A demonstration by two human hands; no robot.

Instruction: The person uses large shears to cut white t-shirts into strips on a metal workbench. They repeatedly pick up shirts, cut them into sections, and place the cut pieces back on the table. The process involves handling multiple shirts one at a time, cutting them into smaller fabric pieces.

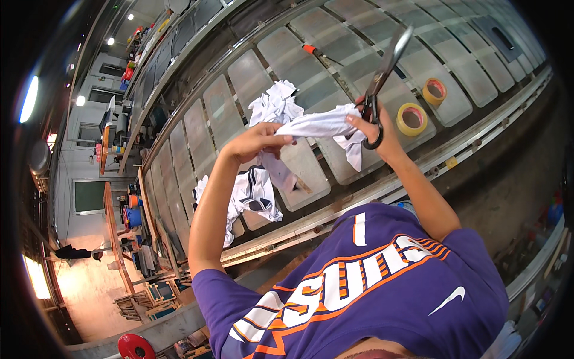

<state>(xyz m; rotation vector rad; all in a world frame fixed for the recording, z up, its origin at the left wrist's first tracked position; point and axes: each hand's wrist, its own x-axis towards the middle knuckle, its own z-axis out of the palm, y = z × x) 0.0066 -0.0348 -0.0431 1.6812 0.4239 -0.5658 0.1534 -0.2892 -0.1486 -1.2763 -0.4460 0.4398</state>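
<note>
A strip of white cloth (320, 122) stretches between my two hands above a long table of grey panels (299, 158). My left hand (254, 142) is closed on its left end, and some cloth hangs below that hand. In my right hand (382, 128) is a pair of large black-handled scissors (390, 63), blades pointing up and away. The right thumb also presses on the cloth's right end, where a loose flap dangles. Beyond my left hand lies a crumpled white cloth heap (276, 103). A white garment with dark trim (254, 194) lies nearer, beside my left forearm.
Two rolls of tape, one yellowish (412, 119) and one orange-tan (434, 91), rest right of my right hand. An orange-handled tool (310, 49) lies farther back. A metal rail (323, 218) edges the table in front of me. Wooden frames (134, 305) stand at lower left.
</note>
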